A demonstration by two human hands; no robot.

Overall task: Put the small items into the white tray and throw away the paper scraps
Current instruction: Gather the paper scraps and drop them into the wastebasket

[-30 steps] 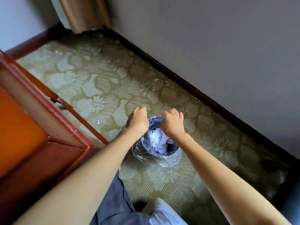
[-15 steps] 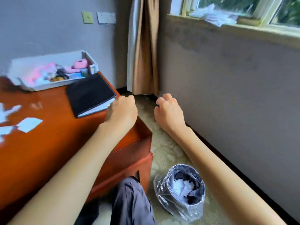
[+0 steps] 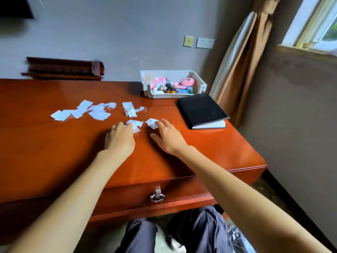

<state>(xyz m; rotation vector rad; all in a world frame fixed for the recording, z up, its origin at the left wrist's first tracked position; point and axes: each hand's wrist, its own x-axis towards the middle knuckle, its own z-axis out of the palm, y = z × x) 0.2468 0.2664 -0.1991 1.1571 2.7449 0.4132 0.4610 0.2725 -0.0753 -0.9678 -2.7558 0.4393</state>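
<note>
Several white paper scraps (image 3: 96,111) lie scattered across the middle of the red-brown desk (image 3: 54,152). My left hand (image 3: 119,138) reaches over the desk, fingers loosely extended, its fingertips at a scrap (image 3: 135,124). My right hand (image 3: 167,136) is spread flat, fingertips touching another small scrap (image 3: 152,123). Neither hand holds anything. The white tray (image 3: 200,84) stands at the back of the desk and contains a pink plush toy (image 3: 185,83) and several small items.
A black notebook (image 3: 201,109) lies right of the scraps, in front of the tray. A dark wooden holder (image 3: 63,68) stands at the back left. The desk drawer has a metal ring pull (image 3: 157,197). A curtain (image 3: 240,57) hangs at the right; part of the bin's plastic liner (image 3: 235,234) shows below.
The view swung up from the bin on the floor to the desk. Both hands moved from over the bin to the desk top and uncurled from fists onto the scraps.
</note>
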